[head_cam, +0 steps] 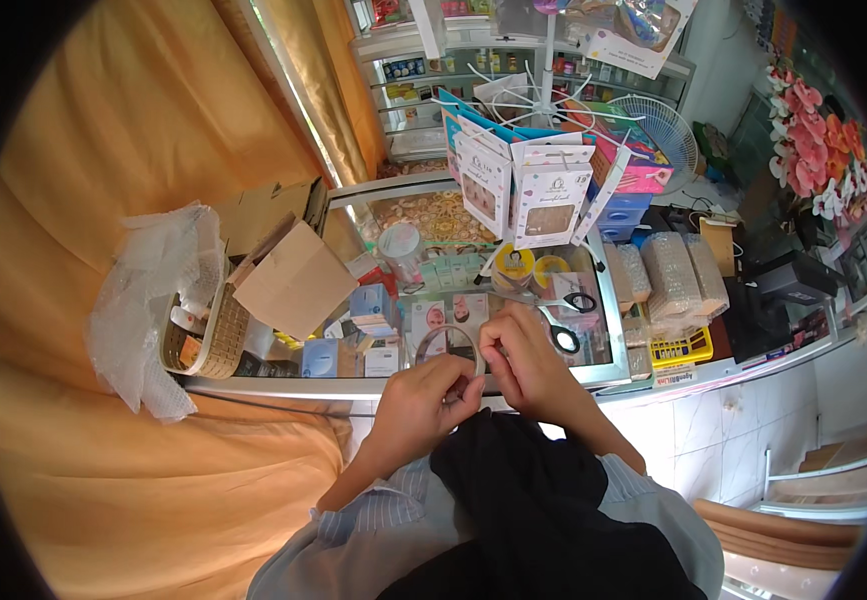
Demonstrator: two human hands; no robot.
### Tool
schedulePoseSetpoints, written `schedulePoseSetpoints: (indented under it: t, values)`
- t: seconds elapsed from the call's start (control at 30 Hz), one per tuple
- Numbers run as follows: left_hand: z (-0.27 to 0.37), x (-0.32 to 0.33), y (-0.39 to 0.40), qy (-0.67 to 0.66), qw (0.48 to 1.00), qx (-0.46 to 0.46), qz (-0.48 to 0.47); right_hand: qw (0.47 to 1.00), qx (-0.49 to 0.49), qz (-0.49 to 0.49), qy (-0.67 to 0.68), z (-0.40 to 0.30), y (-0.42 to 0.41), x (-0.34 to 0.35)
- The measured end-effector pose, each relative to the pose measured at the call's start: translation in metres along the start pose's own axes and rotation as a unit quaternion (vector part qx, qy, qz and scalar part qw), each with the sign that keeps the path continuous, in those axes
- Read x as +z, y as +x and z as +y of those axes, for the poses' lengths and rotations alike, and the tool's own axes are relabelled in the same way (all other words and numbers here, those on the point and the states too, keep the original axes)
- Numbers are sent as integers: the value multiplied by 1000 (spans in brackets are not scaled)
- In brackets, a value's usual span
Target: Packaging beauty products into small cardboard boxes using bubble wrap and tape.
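Observation:
My left hand (427, 391) grips the near side of a roll of clear tape (444, 330), which stands up as a thin ring above the glass counter. Curled fingers of my right hand (521, 358) meet the ring's right edge; whether they pinch a strip of film is too fine to see. Just beyond my right hand, scissors with black handles (567, 341) lie on the glass, blades pointing away to the left. Small product boxes (441, 322) and round yellow-lidded tubs (514, 262) show around and beneath the glass near both hands.
On the left stand an open cardboard box (294, 281), a woven basket (227, 330) and bubble wrap (155, 300). A wire display rack (548, 82) with hanging packets rises behind. Bubble-wrapped parcels (672, 274) and a yellow tray (685, 349) sit at right.

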State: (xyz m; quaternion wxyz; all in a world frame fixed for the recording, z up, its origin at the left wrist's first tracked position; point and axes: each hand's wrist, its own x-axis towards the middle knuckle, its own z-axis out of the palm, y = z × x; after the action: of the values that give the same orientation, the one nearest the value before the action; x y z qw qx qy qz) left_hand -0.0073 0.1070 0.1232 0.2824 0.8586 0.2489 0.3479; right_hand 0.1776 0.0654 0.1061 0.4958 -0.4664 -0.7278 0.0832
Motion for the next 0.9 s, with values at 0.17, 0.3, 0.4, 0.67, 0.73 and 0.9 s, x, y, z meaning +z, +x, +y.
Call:
schedulePoseSetpoints:
  t: [0.17, 0.3, 0.4, 0.67, 0.73, 0.9]
  values:
    - [9, -11, -18, -42, 994, -90, -55, 987, 51, -116, 97, -2, -9, 0]
    - [8, -10, -32, -119, 968, -214, -58, 964, 95, -196, 154, -5, -10, 1]
    - [-2, -5, -44, -132, 955, -261, -50, 950, 102, -236, 177, -9, -9, 1]
    - [-24, 3, -89, -393, 851, -323, -127, 953, 73, -281, 89, 7, -14, 14]
    - [-30, 13, -96, -408, 843, -328, -124, 950, 68, -295, 74, 9, -15, 17]
    - [-46, 27, -98, -385, 816, -405, -150, 946, 59, -318, 18, 12, -9, 13]
